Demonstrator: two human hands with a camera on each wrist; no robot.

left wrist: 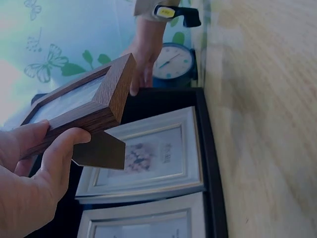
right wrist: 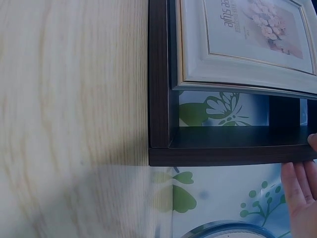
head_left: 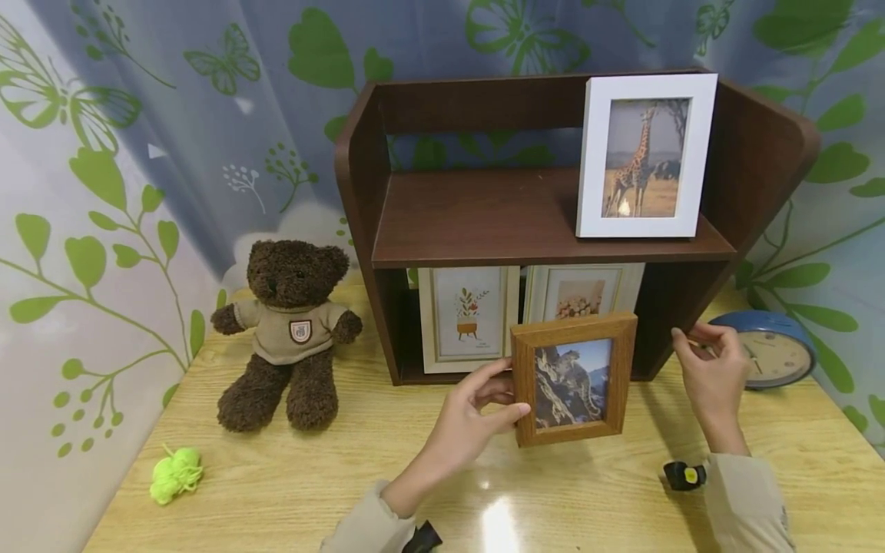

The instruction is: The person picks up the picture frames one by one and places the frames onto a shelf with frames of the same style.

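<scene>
My left hand grips the left edge of a brown wooden photo frame with a leopard picture, thumb in front and fingers behind. It is held upright, slightly tilted, before the lower shelf. Its back stand sticks out in the left wrist view. At the right side panel of the dark brown shelf, my right hand holds the panel's front edge between thumb and fingers; the right wrist view shows fingers along its outer face. A white frame with a giraffe picture stands on the top shelf, right side.
Two pale frames, one with a plant print and one partly hidden, stand in the lower shelf. A blue clock sits right of the shelf. Left are a brown teddy bear and green yarn on the wooden table.
</scene>
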